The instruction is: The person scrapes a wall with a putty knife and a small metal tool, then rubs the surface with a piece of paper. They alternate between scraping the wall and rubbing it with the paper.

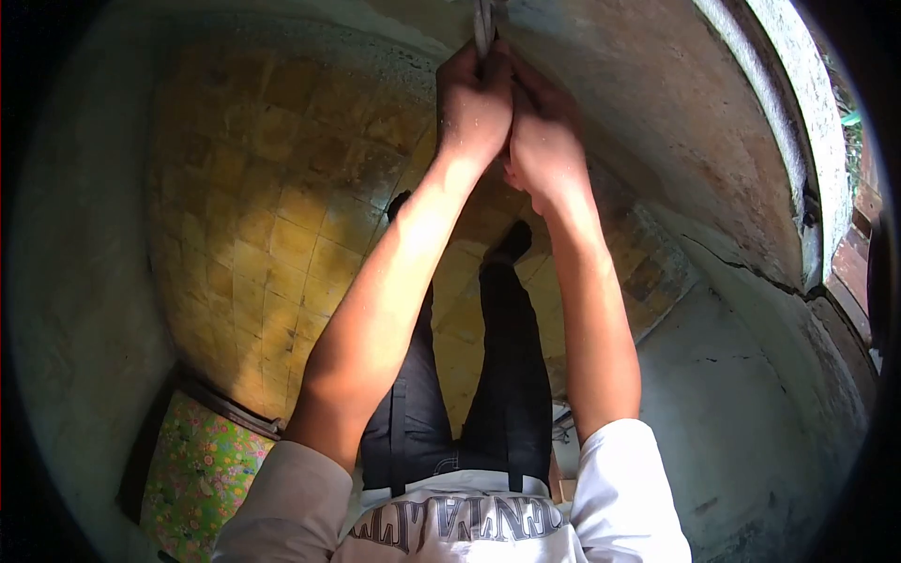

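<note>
We see our left hand point(476, 113) curled round a thin grey ropelike strand point(483, 30) pointing away, right hand point(547, 139) right of it, grip unclear.

Passable left of the left hand point(476, 111), above the tiled floor point(272, 225); hemmed in on the right by the wall point(685, 122).

Looks like smooth, worn tile across the yellow floor point(272, 225), patchily stained. Shows rough, weathered plaster on the right-hand wall point(694, 113), and matt, cracked plaster or cement on the pale surface point(723, 403) below. Seems soft, matt cloth in the white shirt point(460, 521), black trousers point(507, 375) and flowered cover point(211, 474). Appears too small to judge, metal or wood, on the thin greyish strip point(483, 28).
</note>
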Motion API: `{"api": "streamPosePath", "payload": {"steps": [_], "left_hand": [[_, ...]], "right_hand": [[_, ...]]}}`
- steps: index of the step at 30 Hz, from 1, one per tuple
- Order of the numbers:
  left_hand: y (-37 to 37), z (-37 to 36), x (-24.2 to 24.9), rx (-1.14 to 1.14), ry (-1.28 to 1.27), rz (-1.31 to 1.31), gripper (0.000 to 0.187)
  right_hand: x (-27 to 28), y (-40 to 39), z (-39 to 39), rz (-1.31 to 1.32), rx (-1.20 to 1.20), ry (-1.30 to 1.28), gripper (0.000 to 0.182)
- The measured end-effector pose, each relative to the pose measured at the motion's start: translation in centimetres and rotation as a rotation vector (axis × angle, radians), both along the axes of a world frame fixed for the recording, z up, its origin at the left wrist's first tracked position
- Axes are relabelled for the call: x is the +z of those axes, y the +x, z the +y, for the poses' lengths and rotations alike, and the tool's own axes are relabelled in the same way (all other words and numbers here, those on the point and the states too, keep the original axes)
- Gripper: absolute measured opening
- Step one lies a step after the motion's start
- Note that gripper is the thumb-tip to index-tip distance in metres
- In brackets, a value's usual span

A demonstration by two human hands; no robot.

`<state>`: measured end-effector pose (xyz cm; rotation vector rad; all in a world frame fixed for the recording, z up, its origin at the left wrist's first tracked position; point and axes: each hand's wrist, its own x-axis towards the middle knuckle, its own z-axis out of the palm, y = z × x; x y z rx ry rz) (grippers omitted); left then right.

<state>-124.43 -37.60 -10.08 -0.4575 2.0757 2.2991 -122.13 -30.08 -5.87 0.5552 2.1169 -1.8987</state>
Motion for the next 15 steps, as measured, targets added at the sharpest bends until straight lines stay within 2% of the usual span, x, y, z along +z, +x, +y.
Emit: {"api": "streamPosePath", "payload": {"steps": [8,12,15], "left_hand": [[0.5,1.3,0.5,0.011,-0.005,0.049,0.022],[-0.4,0.1,0.5,-0.043,-0.081,-0.036,0.02],[-0.2,0.0,0.0,-0.037,0.007,0.007,0.02]], "right_hand": [[0.9,0.8,0.7,0.028,-0.031,0.052,0.038],[1.2,-0.3,0.4,-0.061,-0.006,-0.005,0.039],[0.0,0.2,0.1,-0.016,-0.006,0.012,0.04]]}}
